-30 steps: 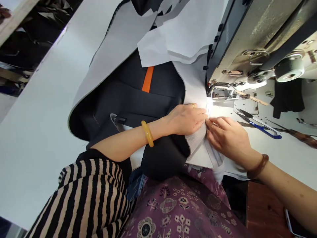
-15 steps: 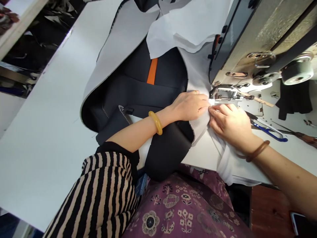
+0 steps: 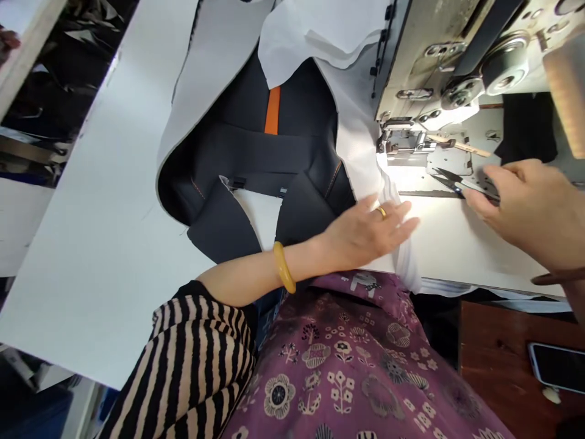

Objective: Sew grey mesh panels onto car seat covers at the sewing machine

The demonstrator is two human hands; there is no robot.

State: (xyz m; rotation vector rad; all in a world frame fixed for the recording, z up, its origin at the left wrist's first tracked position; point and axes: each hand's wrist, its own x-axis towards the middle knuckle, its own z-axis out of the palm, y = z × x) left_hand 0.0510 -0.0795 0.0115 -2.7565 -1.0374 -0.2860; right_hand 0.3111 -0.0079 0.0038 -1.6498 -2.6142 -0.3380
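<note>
A broad white worktable [image 3: 91, 231] fills the left and middle, brightly lit toward the right. Beyond its far left edge lies dark clutter [image 3: 55, 79]. Near right, a brown wooden surface [image 3: 493, 341] carries a phone [image 3: 555, 367].

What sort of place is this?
Most likely a sewing workshop. An industrial sewing machine stands on the white table, dark padded fabric with an orange strip lies spread beside it, and the right hand holds thread snips while the left hand rests on white cloth.
</note>
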